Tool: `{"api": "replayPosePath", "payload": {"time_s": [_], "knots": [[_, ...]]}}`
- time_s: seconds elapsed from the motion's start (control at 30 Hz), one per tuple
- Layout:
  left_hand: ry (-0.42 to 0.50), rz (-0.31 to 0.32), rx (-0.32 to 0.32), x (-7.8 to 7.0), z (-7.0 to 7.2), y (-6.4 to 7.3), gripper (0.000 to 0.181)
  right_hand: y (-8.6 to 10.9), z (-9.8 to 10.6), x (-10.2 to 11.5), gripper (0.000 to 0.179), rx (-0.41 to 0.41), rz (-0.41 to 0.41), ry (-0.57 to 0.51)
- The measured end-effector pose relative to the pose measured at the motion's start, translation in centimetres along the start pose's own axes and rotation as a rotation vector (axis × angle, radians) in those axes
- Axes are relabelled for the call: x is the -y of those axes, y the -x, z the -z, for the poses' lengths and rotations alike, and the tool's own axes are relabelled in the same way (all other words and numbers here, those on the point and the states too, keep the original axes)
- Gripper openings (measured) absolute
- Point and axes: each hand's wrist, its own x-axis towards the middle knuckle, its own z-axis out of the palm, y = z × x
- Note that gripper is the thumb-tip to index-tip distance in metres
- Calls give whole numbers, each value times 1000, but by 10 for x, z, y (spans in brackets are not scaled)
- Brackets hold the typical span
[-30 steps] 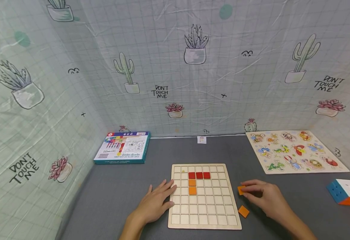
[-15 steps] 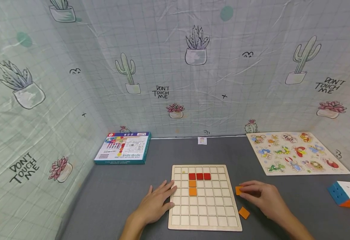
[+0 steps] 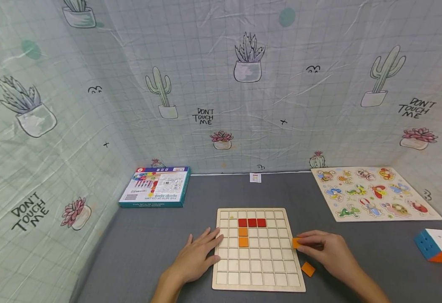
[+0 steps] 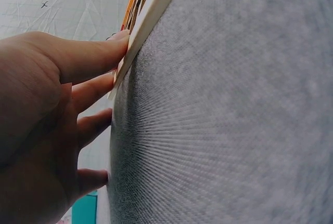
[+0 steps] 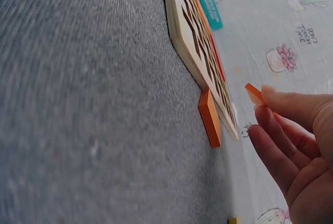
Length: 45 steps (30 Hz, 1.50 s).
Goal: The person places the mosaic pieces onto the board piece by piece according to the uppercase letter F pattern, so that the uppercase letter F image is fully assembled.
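The right hand, pinching an orange square tile, has moved left to the right edge of the wooden grid board; the left hand, fingers spread, touches its left edge.

**Even head view, murkier wrist views**

Diffuse light keeps the head view evenly lit and fairly sharp; creases in the cactus-print curtain glint faintly toward one o'clock. The left wrist view is dimmer: the left hand darkens toward seven o'clock, and the table blurs toward three. In the right wrist view, its weave smears toward nine.
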Motion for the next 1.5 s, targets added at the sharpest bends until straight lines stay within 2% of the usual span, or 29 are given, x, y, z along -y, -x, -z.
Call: {"api": "replayPosePath", "payload": {"time_s": [0.17,0.43,0.6,0.9,1.2,1.5], "knots": [[-1,6,-4,0,1,1,57,-4,-6,3,13,17,15,-21],[-2,14,-9,1,2,2,58,-13,-16,15,16,135,2,-37],[0,21,-9,1,2,2,57,-19,-31,23,14,169,23,-31],[0,25,-19,2,3,4,57,-31,-60,42,11,239,71,-125],[-13,-6,10,-3,4,-2,57,-29,-78,52,10,228,92,-106],[-20,17,11,-2,2,0,58,-29,-84,58,8,226,152,-94]]}}
